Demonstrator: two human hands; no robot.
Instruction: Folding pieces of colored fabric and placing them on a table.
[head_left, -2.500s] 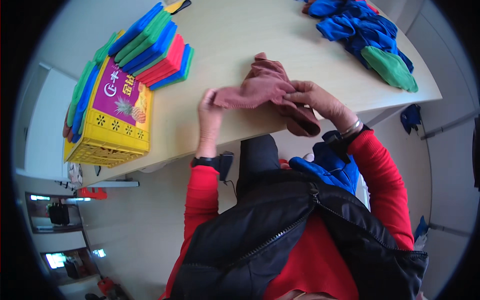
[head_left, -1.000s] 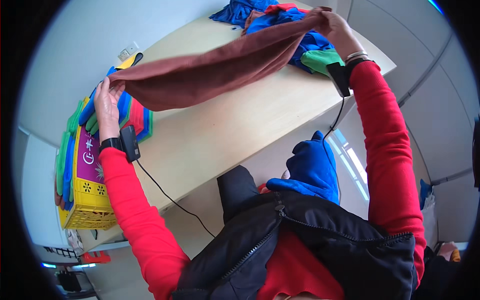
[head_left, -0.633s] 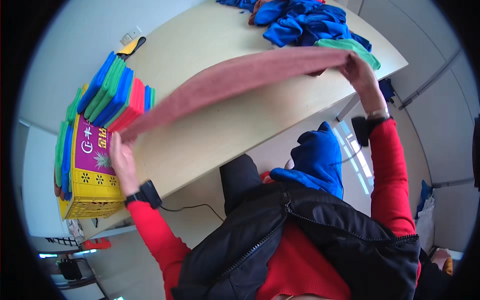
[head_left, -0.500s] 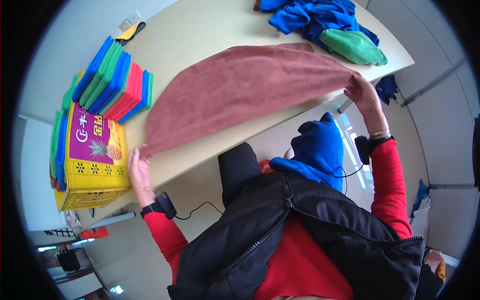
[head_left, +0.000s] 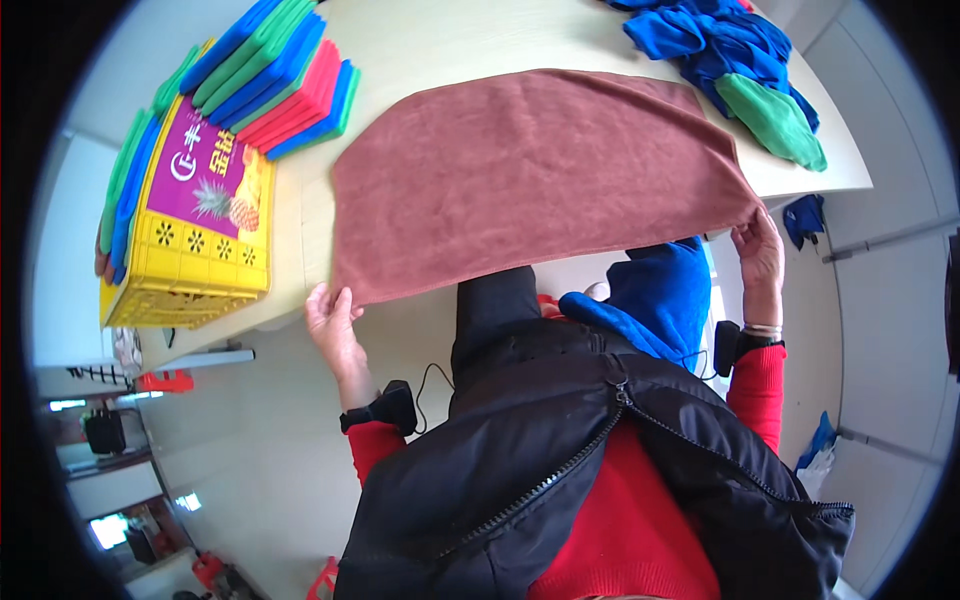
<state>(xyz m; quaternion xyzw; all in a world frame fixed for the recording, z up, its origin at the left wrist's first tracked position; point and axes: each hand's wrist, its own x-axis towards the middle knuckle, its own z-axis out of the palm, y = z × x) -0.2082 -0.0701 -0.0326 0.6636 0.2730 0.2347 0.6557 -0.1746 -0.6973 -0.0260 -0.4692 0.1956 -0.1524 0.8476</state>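
A brown towel (head_left: pixel 540 175) is spread over the table, its near edge stretched between my two hands and hanging slightly past the table's front edge. My left hand (head_left: pixel 335 318) pinches its near left corner. At the near right corner, my right hand (head_left: pixel 760 248) is closed on the cloth. The far right part of the towel shows a fold or double layer. Just beyond that side lies a crumpled green cloth (head_left: pixel 775 122), against a heap of blue cloths (head_left: pixel 700 40).
On the left stands a yellow plastic crate (head_left: pixel 205 275) with folded cloths in it. A stack of folded blue, green and red cloths (head_left: pixel 280 85) sits beside it on the pale table (head_left: pixel 450 40). A blue cloth (head_left: pixel 660 300) lies by my lap, below the table edge.
The brown towel has been drawn toward me and now lies flatter and wider. Both hands still hold its corners and have come closer together. My view has shifted somewhat.
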